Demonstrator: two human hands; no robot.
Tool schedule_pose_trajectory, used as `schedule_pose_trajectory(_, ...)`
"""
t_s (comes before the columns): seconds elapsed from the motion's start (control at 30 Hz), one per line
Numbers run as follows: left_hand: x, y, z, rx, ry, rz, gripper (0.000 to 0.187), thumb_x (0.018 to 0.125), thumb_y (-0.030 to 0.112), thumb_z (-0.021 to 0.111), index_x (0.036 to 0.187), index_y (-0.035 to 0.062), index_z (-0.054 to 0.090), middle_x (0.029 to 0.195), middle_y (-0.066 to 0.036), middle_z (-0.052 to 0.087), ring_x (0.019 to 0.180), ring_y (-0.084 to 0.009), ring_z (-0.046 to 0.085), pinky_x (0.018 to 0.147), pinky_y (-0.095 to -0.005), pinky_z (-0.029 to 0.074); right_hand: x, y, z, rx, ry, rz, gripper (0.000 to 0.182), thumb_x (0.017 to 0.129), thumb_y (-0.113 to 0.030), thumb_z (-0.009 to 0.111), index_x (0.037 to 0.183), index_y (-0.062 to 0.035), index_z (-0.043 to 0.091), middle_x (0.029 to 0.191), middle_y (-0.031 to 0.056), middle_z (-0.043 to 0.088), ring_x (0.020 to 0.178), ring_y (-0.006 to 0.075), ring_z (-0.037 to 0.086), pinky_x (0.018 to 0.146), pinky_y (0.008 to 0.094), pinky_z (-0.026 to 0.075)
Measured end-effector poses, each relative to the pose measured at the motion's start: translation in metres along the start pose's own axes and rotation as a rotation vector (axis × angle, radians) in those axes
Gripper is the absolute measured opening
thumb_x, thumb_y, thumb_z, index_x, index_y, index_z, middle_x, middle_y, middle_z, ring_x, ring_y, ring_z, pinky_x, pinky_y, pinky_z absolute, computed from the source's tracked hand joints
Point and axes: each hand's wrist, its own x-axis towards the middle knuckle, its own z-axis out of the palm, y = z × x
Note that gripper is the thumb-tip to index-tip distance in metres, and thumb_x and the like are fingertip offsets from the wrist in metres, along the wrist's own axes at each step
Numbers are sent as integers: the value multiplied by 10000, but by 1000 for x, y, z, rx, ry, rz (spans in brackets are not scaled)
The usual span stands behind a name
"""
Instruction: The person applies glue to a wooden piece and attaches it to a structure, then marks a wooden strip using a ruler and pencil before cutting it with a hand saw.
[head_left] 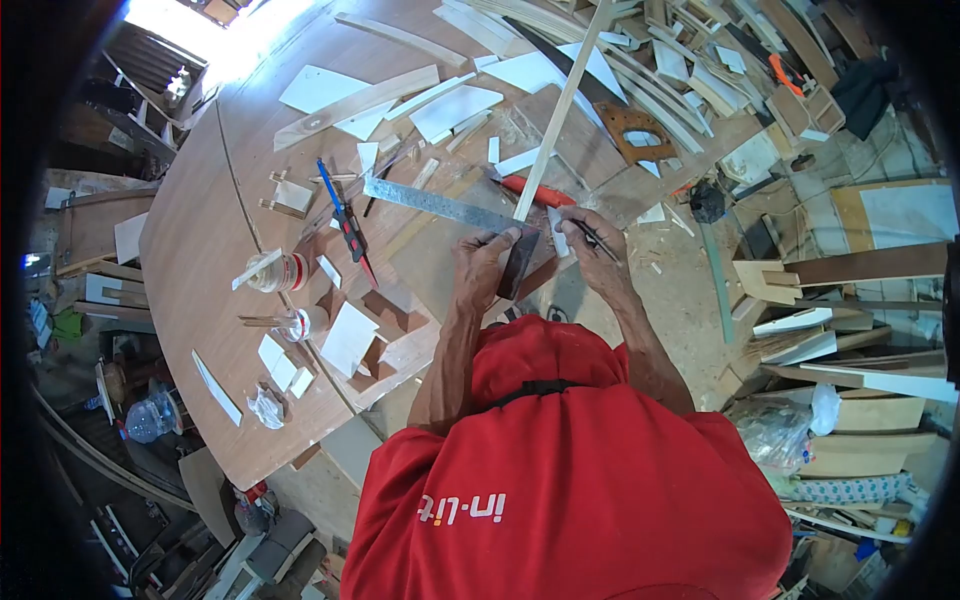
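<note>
My left hand [483, 268] is closed on a metal try square, with the thumb pressing near its corner. The blade [430, 202] of the square stretches left over the table, and its dark stock [516, 268] points toward me. A long thin wooden strip [563, 105] runs away from the square's corner toward the far edge. In my right hand [603, 255] is a dark pencil [598, 238], and a small white piece [558, 233] sits at the same fingers. Just beyond the hands lies a red-handled tool [538, 191], partly hidden by the strip.
On the wooden table [190, 240] are a handsaw [635, 135], a blue-and-black bar clamp [343, 215], two jars [285, 272] and several white offcuts [455, 110]. Stacked boards [860, 390] stand at the right. A plastic bottle [152, 415] is at lower left.
</note>
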Motion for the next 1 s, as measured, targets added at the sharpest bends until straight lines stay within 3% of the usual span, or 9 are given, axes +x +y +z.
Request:
schedule_pose_trajectory(0.07,-4,5,-4,79,54,-39,176,819,130,678,848,-40,712,730,-43,654,615,-117,552,563,-277,439,5,2,3,-10,-1,-36,204,915,-168,592,967,20,649,771,72,654,680,149,587,651,268,472)
schedule_pose_trajectory(0.13,-1,1,-12,80,80,-5,173,821,132,675,843,-36,713,719,-37,646,606,-112,541,554,-277,430,12,6,-3,-362,-152,161,352,944,-299,529,922,30,651,748,151,653,684,264,625,690,325,489)
schedule_pose_trajectory(0.23,-6,7,-19,192,136,43,178,848,130,660,806,-40,691,687,-17,603,593,-92,503,533,-270,404,25,14,-3,-523,-265,175,496,919,-429,489,832,34,647,728,224,630,732,369,640,721,399,495)
schedule_pose_trajectory(0.33,-8,8,-33,338,185,78,196,853,147,659,783,-35,685,680,-7,586,595,-86,491,537,-264,398,43,17,7,-888,-400,246,474,861,-419,513,787,28,650,745,255,633,775,393,649,725,448,493)
schedule_pose_trajectory(0.67,-27,17,-49,137,392,109,185,887,121,633,758,-8,660,688,27,549,630,-73,461,559,-245,361,105,6,82,-1041,-501,-9,303,783,-260,524,828,2,669,813,250,665,797,383,666,751,460,515)
schedule_pose_trajectory(0.83,-50,40,-53,67,445,139,151,879,111,644,798,-13,668,696,35,543,650,-82,477,582,-231,371,130,16,147,-1187,-525,-572,179,796,-169,514,830,-41,636,744,185,657,732,348,649,663,480,481)
schedule_pose_trajectory(0.9,-56,43,-57,-53,448,151,147,879,110,645,812,-18,671,703,35,547,656,-86,481,593,-229,377,134,16,171,-1182,-604,-602,143,784,-159,532,814,-58,630,842,202,643,846,336,630,696,458,462)
schedule_pose_trajectory(0.97,-64,48,-55,219,494,320,151,873,118,653,808,-18,670,722,25,566,658,-87,482,602,-228,385,135,10,194,-1271,-799,-509,175,784,-152,526,890,-62,633,966,214,621,960,338,595,743,469,451)
schedule_pose_trajectory(1.0,-66,48,-55,216,507,325,151,873,118,653,808,-18,670,722,25,566,658,-87,482,602,-228,385,132,29,207,-1393,-705,-593,197,812,-129,512,944,-100,656,992,136,620,965,288,560,754,446,405)
